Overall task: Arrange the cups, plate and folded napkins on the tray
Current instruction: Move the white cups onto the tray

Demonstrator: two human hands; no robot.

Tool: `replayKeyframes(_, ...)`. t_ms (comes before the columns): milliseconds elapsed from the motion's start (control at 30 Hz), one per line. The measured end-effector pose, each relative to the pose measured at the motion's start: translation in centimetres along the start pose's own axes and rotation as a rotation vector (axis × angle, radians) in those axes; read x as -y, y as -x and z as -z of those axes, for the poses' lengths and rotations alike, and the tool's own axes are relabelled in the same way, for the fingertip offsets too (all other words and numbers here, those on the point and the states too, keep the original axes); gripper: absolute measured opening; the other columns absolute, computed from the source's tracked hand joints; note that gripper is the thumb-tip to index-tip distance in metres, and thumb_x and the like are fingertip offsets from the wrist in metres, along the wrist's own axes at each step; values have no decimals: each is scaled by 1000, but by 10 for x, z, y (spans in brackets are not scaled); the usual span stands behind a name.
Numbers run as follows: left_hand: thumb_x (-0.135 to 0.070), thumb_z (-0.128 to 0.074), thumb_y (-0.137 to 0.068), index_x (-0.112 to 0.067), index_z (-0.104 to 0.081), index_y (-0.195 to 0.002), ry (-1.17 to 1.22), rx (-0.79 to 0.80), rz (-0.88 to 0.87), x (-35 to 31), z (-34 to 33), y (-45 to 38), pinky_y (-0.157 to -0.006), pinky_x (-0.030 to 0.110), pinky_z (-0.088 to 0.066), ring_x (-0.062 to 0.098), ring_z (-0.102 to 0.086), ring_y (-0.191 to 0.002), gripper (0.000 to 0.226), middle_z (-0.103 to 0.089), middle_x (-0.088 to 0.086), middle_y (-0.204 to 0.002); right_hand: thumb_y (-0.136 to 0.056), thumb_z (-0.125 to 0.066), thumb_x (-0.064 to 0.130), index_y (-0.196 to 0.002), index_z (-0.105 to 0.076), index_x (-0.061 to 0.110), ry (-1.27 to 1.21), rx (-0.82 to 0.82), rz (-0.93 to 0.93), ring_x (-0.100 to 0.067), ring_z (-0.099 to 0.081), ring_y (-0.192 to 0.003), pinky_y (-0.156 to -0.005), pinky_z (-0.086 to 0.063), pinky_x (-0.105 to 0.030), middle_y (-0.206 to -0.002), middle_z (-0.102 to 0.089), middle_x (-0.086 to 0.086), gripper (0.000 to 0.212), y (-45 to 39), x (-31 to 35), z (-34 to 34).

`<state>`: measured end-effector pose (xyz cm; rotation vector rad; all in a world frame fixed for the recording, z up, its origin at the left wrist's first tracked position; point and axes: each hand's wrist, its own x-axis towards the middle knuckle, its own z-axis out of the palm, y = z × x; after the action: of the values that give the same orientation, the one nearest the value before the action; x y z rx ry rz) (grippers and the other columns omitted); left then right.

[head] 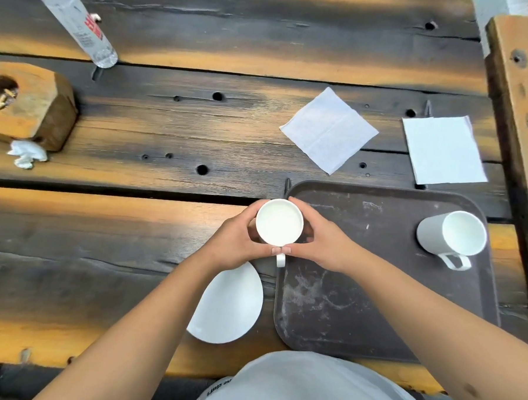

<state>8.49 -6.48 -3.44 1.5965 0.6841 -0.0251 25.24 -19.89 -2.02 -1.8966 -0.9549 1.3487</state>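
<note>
The fingers (258,207) of both hands were wrapped round a white cup (279,221), the left hand (232,239) cupping its left side and the right hand (323,239) its right, thumbs meeting at the near rim just above the cup's handle, which pointed back toward the person. The cup stood upright over the far left corner of a dark brown tray (369,301); whether it rested on the tray or was held just above it, I could not tell. On the tray's right side a second white cup (452,234) stood with its handle toward the near edge. A white plate (228,305) lay on the bench (136,237) just left of the tray, partly under the left forearm. Beyond the tray two folded white napkins lay on the boards, one (329,130) turned cornerwise, the other (443,150) further right. Far left sat a wooden block (31,102) with a hollow, a crumpled tissue (26,154) beside it, and a clear plastic bottle (84,30).
</note>
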Motion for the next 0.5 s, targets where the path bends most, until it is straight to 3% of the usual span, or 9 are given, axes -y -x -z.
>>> replayKeyframes(133, -40, -88, -64, -68, -27, -131, -63, 43, 25, -10, -20, -16, -81, 2, -41, -14, -56, -106, 95, -57, -41, -116, -63, -77, 57, -140, -13, 63, 29, -85, -19, -14, -46, -130, -105, -43, -44, -143, -47, 15, 100, 14, -16, 14)
replayKeyframes(333, -50, -82, -64, -64, -25, -136, -123, 116, 0, -22, -50, -41, -87, 10, -43, -10, -57, -105, 93, -52, -26, -127, -70, -70, 56, -132, -23, 67, 56, -140, 13, -14, -53, -121, -94, -50, -45, -134, -51, 24, 78, 32, -37, 43)
replayKeyframes(500, -51, -80, -69, -62, -18, -141, -116, 136, -4, -26, -71, -59, -88, -4, -30, -24, -37, -119, 96, -40, -27, -141, -72, -71, 51, -131, -27, 65, 5, -178, -16, -15, -55, -118, -95, -50, -45, -131, -54, 23, 75, 38, -54, 59)
